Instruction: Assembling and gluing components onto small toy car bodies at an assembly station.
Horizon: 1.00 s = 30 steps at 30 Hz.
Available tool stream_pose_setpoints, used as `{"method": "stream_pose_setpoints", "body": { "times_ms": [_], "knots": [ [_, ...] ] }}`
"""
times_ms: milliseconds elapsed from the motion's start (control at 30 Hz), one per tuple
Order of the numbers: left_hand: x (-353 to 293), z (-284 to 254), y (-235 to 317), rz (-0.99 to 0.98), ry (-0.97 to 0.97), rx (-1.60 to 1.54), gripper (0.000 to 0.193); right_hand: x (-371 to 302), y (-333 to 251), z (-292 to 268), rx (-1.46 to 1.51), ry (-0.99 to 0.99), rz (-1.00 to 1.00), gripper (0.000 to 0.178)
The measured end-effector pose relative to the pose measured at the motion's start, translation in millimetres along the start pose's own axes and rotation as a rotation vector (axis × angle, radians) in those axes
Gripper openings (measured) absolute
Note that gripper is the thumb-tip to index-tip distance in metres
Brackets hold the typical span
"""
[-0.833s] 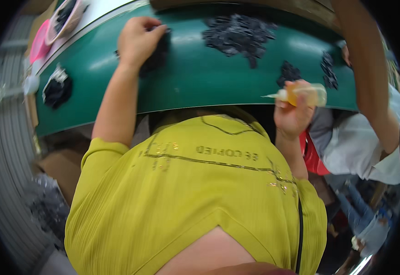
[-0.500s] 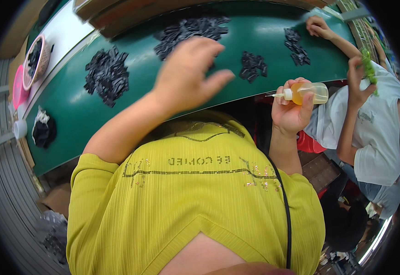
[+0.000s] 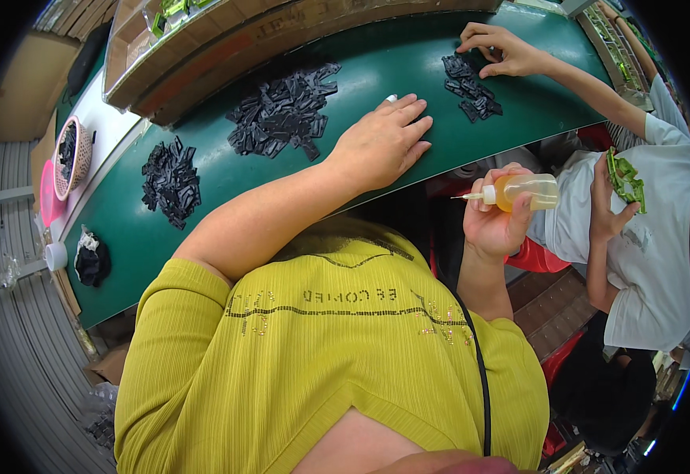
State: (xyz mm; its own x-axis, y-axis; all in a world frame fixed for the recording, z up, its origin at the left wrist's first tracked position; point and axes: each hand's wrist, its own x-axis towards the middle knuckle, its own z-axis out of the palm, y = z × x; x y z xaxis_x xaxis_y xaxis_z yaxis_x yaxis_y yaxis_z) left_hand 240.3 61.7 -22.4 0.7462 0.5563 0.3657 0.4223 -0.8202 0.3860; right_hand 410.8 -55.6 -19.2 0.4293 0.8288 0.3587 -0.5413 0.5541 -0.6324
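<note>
My left hand (image 3: 384,144) lies palm down on the green table (image 3: 226,229), near its front edge. Its fingers are stretched out, and whatever is under the palm is hidden. A small white piece (image 3: 392,99) shows at one fingertip. Off the table edge, my right hand (image 3: 497,213) is closed round a clear squeeze bottle (image 3: 536,192) with amber liquid inside. The bottle lies sideways, its thin needle tip pointing left toward the table. Left of my left hand is a large heap of flat black plastic pieces (image 3: 282,114).
A smaller black heap (image 3: 171,183) lies farther left, near a pink basket (image 3: 81,158) and a dark cloth (image 3: 92,261). A co-worker's hand (image 3: 503,51) touches the right heap (image 3: 471,88); their other hand holds a green part (image 3: 625,180). A wooden tray (image 3: 226,47) borders the back.
My left hand has come down rightward onto the table, where a small black heap showed before. The co-worker's hand has reached the right heap. The whole view has shifted somewhat.
</note>
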Motion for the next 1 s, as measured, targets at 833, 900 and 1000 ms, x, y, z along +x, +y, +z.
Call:
{"method": "stream_pose_setpoints", "body": {
  "times_ms": [833, 900, 1000],
  "knots": [
    [112, 19, 30, -0.190, -0.461, 0.532, 0.067, -1, -15, -19, 0.040, 0.033, -0.029, 0.036],
    [116, 31, 26, -0.174, -0.346, 0.523, 0.066, 1, -13, -18, 0.050, 0.028, -0.022, 0.036],
    [114, 34, 20, -0.195, -0.288, 0.465, 0.064, 6, -9, -11, 0.071, 0.022, 0.002, 0.036]
  ]
}}
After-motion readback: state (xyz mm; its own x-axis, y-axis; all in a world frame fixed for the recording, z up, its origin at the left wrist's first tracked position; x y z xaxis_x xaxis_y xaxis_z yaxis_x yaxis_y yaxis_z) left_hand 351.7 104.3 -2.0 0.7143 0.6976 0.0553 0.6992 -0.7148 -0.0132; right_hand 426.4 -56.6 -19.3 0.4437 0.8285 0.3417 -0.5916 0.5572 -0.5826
